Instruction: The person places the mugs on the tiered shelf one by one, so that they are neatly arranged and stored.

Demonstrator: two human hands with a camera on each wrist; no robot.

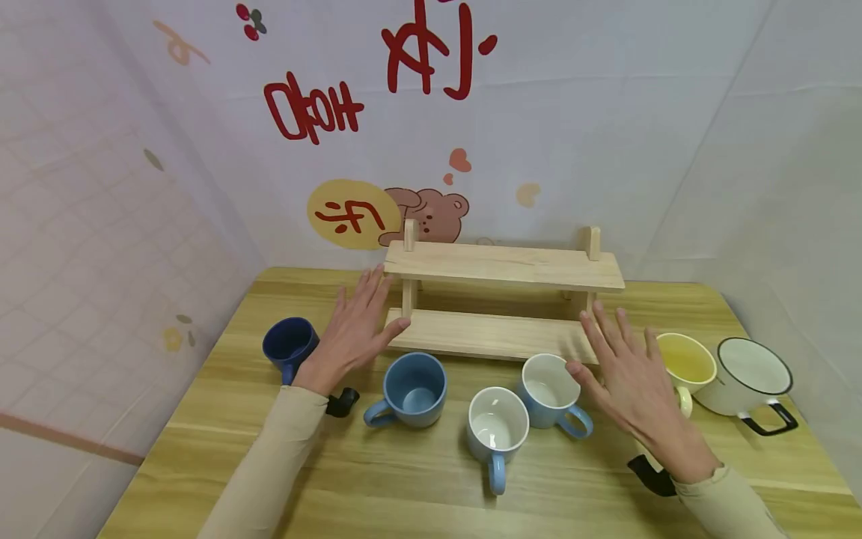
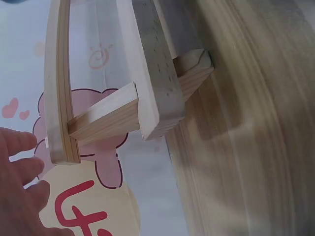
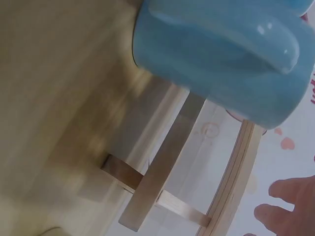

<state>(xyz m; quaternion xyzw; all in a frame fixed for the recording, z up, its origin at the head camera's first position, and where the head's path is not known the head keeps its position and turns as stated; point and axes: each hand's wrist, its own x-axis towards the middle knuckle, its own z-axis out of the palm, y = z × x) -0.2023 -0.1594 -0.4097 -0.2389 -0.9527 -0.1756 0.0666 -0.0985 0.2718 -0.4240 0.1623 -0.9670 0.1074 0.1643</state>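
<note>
A two-tier wooden shelf point(image 1: 505, 266) stands at the back of the table. My left hand point(image 1: 353, 329) hovers by its left end, fingers straight and holding nothing; a dark blue mug point(image 1: 288, 340) is to its left and a mid-blue mug point(image 1: 414, 389) to its right. By the shelf's right end is my right hand point(image 1: 633, 382), fingers spread, with nothing in it. Close to its thumb is a mug, white inside and light blue outside point(image 1: 548, 385); a similar mug point(image 1: 497, 423) stands in front. The left wrist view shows fingers near the wooden shelf point(image 2: 157, 88).
Right of my right hand stand a yellow mug point(image 1: 687, 363), partly hidden by the hand, and a white enamel mug point(image 1: 754, 374) with a black rim and handle. Behind the shelf hangs a printed white cloth point(image 1: 572, 112). All stand on a wooden table point(image 1: 417, 486).
</note>
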